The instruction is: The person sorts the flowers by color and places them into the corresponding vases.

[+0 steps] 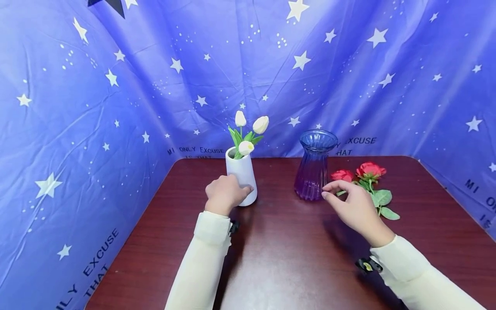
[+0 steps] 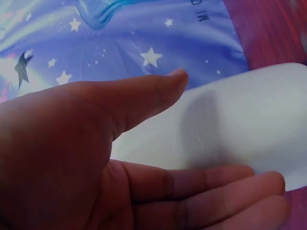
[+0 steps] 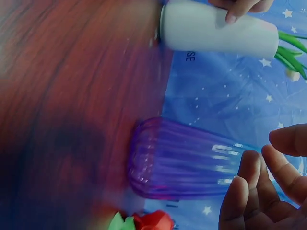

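A white vase (image 1: 245,183) with white tulips (image 1: 246,147) stands upright on the table. Beside it is my left hand (image 1: 225,192), its thumb across the vase's front. The left wrist view shows that thumb and the fairly straight fingers spread apart, a thumb shadow falling on the white vase (image 2: 240,120); whether they touch it I cannot tell. Further right stands a ribbed blue-purple glass vase (image 1: 311,174). My right hand (image 1: 354,209) hovers near its lower right side, fingers loosely bent and holding nothing; the right wrist view shows the fingertips (image 3: 249,160) overlapping the glass vase.
Red roses (image 1: 370,170) with green leaves (image 1: 382,197) lie on the table right of the glass vase, partly behind my right hand. The dark red wooden table (image 1: 286,258) ends at a blue star-printed cloth (image 1: 271,77) at the back and sides.
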A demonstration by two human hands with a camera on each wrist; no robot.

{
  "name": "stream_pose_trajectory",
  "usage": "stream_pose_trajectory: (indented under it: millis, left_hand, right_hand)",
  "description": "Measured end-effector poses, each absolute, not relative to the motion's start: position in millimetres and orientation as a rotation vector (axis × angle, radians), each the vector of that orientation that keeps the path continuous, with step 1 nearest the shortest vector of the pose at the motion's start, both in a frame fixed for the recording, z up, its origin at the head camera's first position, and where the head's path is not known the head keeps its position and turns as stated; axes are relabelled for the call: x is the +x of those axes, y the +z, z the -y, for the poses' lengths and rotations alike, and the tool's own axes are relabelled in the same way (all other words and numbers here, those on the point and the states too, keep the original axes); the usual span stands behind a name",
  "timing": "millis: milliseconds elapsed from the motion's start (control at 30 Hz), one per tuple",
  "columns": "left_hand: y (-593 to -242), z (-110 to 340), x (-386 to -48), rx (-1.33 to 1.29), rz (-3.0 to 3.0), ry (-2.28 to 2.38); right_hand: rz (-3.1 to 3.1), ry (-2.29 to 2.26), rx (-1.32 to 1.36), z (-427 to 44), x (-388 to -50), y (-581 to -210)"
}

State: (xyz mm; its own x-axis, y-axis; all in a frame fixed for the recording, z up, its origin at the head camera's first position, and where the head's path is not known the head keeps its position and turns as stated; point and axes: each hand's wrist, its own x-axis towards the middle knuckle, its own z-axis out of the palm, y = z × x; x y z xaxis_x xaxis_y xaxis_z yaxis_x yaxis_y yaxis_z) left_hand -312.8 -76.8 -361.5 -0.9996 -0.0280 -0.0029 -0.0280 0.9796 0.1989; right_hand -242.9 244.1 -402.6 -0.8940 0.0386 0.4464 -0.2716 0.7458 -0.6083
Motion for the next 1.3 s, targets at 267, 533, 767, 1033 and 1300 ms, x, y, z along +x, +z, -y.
stream_pose_trajectory:
  millis: [267,533,767,1033,1300]
  left_hand:
    - [-360,57,-308,0.108,-3.117,0.387]
    - [-357,38,-307,0.374,-3.182,0.425]
    - [-351,22,-309,0.458,-3.229,0.505]
    - [-346,6,-312,0.506,-3.279,0.624]
    - [-340,-13,-319,0.58,-3.285,0.857]
  right_hand:
    - [2.502,0.987,0.105,-263,-235,-417]
    - [2.509,1.027,-0.004,-279,-231,-431]
    - [2.512,1.045,-0.06,-290,-226,-439]
    - [2.514,1.107,-0.103,-295,-228,-446]
    - [2.572,1.2,-0.15,-299,-228,-450]
